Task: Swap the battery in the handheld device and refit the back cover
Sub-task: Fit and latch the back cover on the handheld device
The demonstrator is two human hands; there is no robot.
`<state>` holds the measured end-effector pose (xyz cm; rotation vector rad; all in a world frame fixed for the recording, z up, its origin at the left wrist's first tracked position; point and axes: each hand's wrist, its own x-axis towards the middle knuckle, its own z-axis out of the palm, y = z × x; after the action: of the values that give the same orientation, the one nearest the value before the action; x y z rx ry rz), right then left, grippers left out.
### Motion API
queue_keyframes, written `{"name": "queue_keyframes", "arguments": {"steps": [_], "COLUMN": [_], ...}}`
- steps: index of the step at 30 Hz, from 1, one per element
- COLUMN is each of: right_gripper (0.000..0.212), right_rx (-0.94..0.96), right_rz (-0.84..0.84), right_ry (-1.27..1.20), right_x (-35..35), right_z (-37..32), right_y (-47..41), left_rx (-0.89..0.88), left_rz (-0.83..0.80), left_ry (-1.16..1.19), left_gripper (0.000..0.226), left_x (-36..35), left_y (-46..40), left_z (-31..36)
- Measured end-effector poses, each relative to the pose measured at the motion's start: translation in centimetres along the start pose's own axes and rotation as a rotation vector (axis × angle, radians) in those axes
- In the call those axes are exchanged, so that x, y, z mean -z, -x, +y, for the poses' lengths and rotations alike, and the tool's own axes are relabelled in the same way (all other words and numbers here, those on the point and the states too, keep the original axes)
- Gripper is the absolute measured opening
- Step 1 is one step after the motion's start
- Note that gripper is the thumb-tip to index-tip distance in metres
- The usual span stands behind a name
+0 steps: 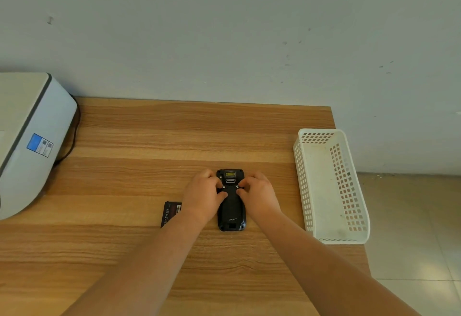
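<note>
Two bare forearms, entering from the lower left and lower right of the frame. No sleeves visible anywhere along them. Left hand (203, 192) and right hand (257, 192) bare too: no gloves, rings, watch or wristband. Short, unpainted nails on the visible fingertips.

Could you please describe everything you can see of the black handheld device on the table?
The handheld device is black, apparently matte plastic, lying face down lengthwise on the wooden table, back cover on. A yellowish window sits at its far end, light lettering near its close end. The left hand and right hand touch its upper sides, thumbs on the back.
</note>
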<state>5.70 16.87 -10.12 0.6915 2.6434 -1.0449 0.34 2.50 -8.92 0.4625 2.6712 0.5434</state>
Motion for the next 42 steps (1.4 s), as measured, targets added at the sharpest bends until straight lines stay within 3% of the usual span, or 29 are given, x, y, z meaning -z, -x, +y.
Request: {"name": "queue_keyframes", "arguments": {"steps": [10, 15, 25, 31, 36, 42], "right_gripper": [0.018, 0.018, 0.019, 0.02, 0.019, 0.019], "right_rx": [-0.152, -0.163, -0.147, -0.139, -0.153, -0.158], "right_rz": [0.057, 0.062, 0.064, 0.063, 0.069, 0.072], "right_ry": [-0.188, -0.226, -0.223, -0.214, -0.225, -0.244], "right_x": [-0.9, -0.9, -1.0, -1.1, -1.1, -1.2], "right_z": [-0.3, -0.3, -0.1, -0.1, -0.1, -0.2], "right_y": [0.1, 0.1, 0.2, 0.2, 0.1, 0.1], "left_rx": [0.303, 0.445, 0.655, 0.607, 0.474, 0.246], "left_rz": [0.022, 0.019, 0.03, 0.014, 0.027, 0.084], "left_ry": [0.145, 0.374, 0.545, 0.426, 0.371, 0.252], "left_gripper": [0.021, 0.007, 0.006, 0.011, 0.002, 0.041], "left_x": [-1.2, -1.6, -1.9, -1.7, -1.7, -2.3], "left_y": [-0.4, -0.9, -1.9, -2.6, -1.9, 0.7], "left_z": [1.5, 1.9, 2.6, 2.8, 1.9, 0.8]}}
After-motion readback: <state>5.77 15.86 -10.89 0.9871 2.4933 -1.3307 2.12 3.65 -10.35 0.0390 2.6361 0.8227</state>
